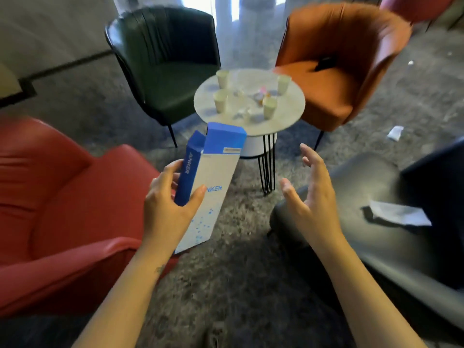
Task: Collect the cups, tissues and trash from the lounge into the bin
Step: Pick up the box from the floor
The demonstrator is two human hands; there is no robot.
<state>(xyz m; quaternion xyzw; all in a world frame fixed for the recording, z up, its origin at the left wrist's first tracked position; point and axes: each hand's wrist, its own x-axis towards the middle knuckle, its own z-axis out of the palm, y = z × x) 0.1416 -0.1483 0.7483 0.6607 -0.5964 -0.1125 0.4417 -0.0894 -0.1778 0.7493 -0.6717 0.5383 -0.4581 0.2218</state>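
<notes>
**Early stage: 1 box in hand, most of the trash left to collect**

Your left grip point(168, 207) is wrapped round 1 blue-and-white box point(213, 182), thumb on its front and fingers on the blue side. The box is tilted and held over the carpet. Your right grip point(313, 197) holds nothing, fingers spread wide, near the box but not touching it. No bin in view, so I can't tell what's already in it.

Next out, 1 tissue point(399, 216) lies on the black seat point(351, 247) to your right.

On the round worktop point(251, 126) there are 4 cups, all upright: front-left point(220, 100), front-right point(270, 108), back-left point(223, 77) and back-right point(283, 84). Between them sit wrappers point(261, 95), too blurred to count.

On the carpet right of the worktop is 1 crumpled paper point(395, 133).

Farthest, there's 1 dark item point(325, 62) on the orange chair point(351, 101); can't tell what it is.

My read: barely begun, w/ approx 1 item lifted and 6-plus waiting.
</notes>
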